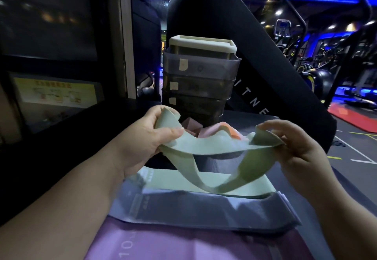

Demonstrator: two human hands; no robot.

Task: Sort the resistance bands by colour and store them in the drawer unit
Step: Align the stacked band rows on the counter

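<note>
Item under handling: one pale green resistance band [204, 147], held in the air between both hands, above the work surface and in front of the drawer unit [201, 80].

The left hand [142, 139] grips one end, thumb pressed over the bunched fabric, fingers curled behind it. The right hand [304, 149] pinches the other end between thumb and curled fingers. The upper strand runs nearly level between the hands; the lower strand sags in a twisted loop, and its lowest part reaches down to the stack below.

Directly beneath lies a flat stack of green bands [179, 180]. Nearer the person is a flat stack of grey bands [204, 208], overlapping its near edge. Nearest is a purple band [183, 245], laid flat with pale print at its left end.

Beyond the held band is a loose heap of pink bands [212, 132], with an orange band [234, 134] among them, at the foot of the drawer unit.

The unit stands upright, with smoky translucent drawers, a cream top frame and small pale labels [183, 64] on the fronts. Drawer contents cannot be made out.
</note>
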